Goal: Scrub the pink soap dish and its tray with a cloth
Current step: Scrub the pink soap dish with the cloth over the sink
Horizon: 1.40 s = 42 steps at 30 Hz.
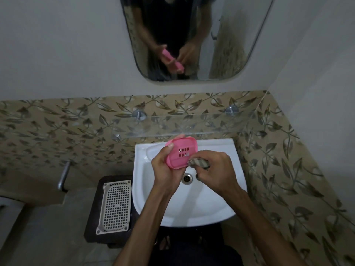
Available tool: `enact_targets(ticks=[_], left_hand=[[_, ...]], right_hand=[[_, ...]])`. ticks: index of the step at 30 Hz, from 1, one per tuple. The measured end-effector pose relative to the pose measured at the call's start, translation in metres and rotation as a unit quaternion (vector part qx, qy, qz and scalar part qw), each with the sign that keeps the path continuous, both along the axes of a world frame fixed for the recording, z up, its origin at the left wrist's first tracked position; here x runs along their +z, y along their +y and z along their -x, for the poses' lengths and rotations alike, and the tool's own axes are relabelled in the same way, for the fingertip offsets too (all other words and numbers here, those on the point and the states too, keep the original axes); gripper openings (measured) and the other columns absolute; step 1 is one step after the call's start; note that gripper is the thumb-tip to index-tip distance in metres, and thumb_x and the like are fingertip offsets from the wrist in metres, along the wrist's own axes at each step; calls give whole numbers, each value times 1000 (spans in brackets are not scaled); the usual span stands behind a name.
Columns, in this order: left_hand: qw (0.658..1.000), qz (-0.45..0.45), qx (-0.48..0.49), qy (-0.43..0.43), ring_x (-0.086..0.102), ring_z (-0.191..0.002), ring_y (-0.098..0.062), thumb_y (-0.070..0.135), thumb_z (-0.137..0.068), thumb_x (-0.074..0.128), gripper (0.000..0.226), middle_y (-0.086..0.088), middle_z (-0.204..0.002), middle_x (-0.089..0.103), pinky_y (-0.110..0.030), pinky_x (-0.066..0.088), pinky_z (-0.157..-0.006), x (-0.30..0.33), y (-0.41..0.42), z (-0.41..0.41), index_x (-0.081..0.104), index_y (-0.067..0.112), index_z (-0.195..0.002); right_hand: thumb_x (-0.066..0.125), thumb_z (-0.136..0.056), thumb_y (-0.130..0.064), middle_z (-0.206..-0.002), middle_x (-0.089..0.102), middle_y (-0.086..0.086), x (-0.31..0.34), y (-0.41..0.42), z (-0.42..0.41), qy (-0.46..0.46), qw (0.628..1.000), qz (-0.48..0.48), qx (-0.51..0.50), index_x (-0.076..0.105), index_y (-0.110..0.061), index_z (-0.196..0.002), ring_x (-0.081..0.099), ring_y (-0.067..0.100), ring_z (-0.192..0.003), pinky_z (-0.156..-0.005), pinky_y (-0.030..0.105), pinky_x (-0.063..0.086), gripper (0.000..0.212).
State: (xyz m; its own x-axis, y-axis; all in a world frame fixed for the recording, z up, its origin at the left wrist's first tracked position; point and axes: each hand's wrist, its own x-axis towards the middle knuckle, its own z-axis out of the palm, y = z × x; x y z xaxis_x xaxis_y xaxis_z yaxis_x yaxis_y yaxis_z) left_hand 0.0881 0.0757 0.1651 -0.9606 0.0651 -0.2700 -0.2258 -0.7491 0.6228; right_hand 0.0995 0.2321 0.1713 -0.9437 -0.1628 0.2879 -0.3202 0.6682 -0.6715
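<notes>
While left hand (165, 169) grips soap dish (181, 152), right hand (217, 169) pinches cloth (198, 163).

Pink soap dish (181, 152), checked cloth (198, 163)

Bare forearms and hands above the white sink (192, 212), dark clothing below it

Both forearms are uncovered from the lower frame edge to the wrists, with no sleeve, watch, band or ring visible on the left hand (165, 167) or the right hand (217, 169). Under the near rim of the sink, the person's lower body shows as dark, near-black fabric with no pattern that can be made out. Above the sink, the mirror (192, 35) reflects a black top with short sleeves ending above the elbows and dark grey legwear beneath it; no print or logo is discernible in the dim reflection.
</notes>
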Motion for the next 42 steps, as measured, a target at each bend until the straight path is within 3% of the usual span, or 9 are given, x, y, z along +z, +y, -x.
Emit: enact_targets(ticks=[5, 10, 15, 18, 22, 27, 31, 36, 42], left_hand=[[1000, -6, -2, -5, 59, -111, -39, 33, -72, 75, 62, -26, -121, 65, -45, 48, -97, -1, -1, 5, 68, -1, -123], [1000, -16, -18, 19, 60, -110, -38, 39, -59, 92, 84, -27, -122, 65, -45, 48, -91, -1, -3, 6, 64, 0, -128], [1000, -10, -17, 0, 66, -103, -38, 42, -56, 92, 85, -26, -116, 69, -45, 55, -93, -6, 2, 8, 68, -2, -125], [999, -31, -17, 3, 61, -110, -42, 38, -58, 92, 87, -30, -123, 64, -48, 49, -100, -7, 1, 10, 65, -5, -128], [1000, -20, -15, -5, 69, -102, -37, 40, -56, 92, 86, -27, -120, 68, -43, 57, -93, -8, 2, 10, 67, -3, -127], [1000, -27, -6, 11, 59, -112, -43, 39, -60, 92, 84, -30, -123, 63, -50, 46, -100, -10, -1, 12, 65, -3, -128], [1000, -14, -11, -13, 68, -91, -34, 41, -69, 79, 66, -25, -108, 68, -41, 56, -84, -8, 1, 13, 72, 3, -123], [998, -57, -3, -16, 64, -107, -34, 40, -83, 67, 65, -24, -122, 67, -44, 49, -92, -5, -1, 13, 61, 1, -135], [999, -41, -6, -16, 70, -100, -33, 44, -91, 56, 65, -23, -117, 70, -40, 61, -85, -6, -1, 13, 60, 0, -139]], right_hand=[[72, -67, -2, -93, 80, -5, 9, -24, -6, 29, 995, 28, 88, 82, -20, -98, 75, 13, -77, -70, 28, 62, 37], [80, -72, -2, -85, 79, -6, -1, -19, -2, 1, 997, 66, -42, 83, -23, -94, 73, 10, -70, -67, 37, 62, 30], [74, -75, -5, -92, 79, -13, 4, -35, -6, 0, 991, 133, 20, 80, -29, -102, 74, 1, -78, -72, 21, 62, 37], [76, -75, -3, -89, 80, -10, 2, -28, 1, -24, 991, 126, -33, 82, -27, -98, 74, 4, -74, -71, 23, 64, 34], [72, -65, -8, -90, 78, -9, 4, -39, -3, -7, 997, 75, 26, 81, -26, -97, 71, 8, -79, -73, 27, 60, 38], [79, -76, 0, -87, 79, -6, -2, -29, 0, -37, 990, 119, -64, 83, -21, -92, 73, 7, -70, -65, 20, 61, 27], [75, -73, -8, -91, 79, -9, 7, -51, -9, 2, 990, 139, -25, 83, -24, -94, 72, 5, -82, -76, 27, 61, 28], [81, -85, -3, -98, 78, 3, 4, -35, 8, 12, 971, 160, -175, 81, -10, -105, 72, 17, -88, -80, 44, 63, 22], [86, -78, -6, -103, 80, 0, 7, -50, -4, 64, 988, 126, -66, 82, -15, -104, 73, 11, -95, -89, 31, 62, 28]])
